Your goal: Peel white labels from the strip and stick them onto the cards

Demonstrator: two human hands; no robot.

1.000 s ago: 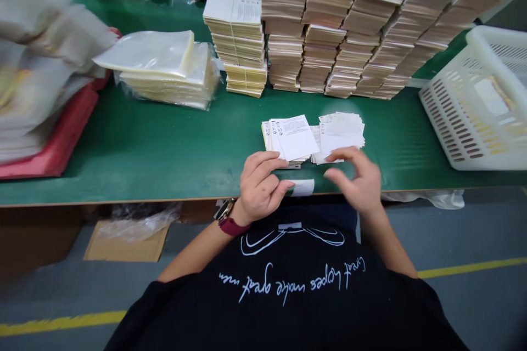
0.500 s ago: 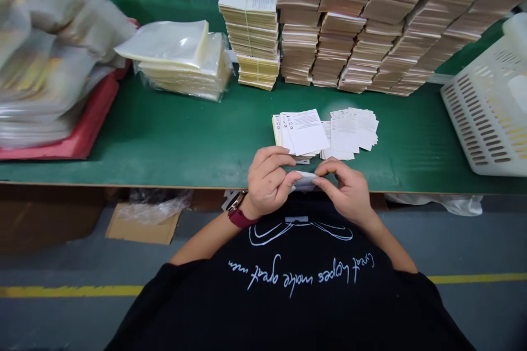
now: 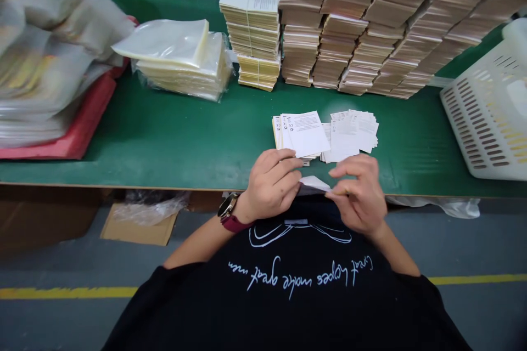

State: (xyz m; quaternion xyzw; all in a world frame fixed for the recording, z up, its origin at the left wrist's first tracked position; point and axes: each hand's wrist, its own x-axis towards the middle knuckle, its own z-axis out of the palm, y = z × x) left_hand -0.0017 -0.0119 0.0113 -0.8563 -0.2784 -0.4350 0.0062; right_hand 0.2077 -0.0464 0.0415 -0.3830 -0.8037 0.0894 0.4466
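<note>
A small white sheet of paper (image 3: 314,182), tilted, spans the gap between my hands at the table's front edge. My left hand (image 3: 275,184) is closed on the sheet's left end, its fingertips close to a pile of printed white cards (image 3: 307,132). My right hand (image 3: 359,192) pinches the right corner between thumb and finger, the other fingers curled. Beside the pile lies a fanned spread of white printed slips (image 3: 349,134). The sheet's lower part is hidden by the hands and the dark shirt.
Tall stacks of cards (image 3: 346,49) stand at the back, with a banded stack (image 3: 250,33) left of them. Clear plastic bags (image 3: 177,57) lie on the green table (image 3: 185,137). A white basket (image 3: 473,115) stands right; filled bags (image 3: 41,88) sit on a red tray (image 3: 93,120) left.
My right hand has shifted right and turned, drawing the sheet's corner outward. My left hand has closed further over its end. The sheet now shows as a tilted triangle.
</note>
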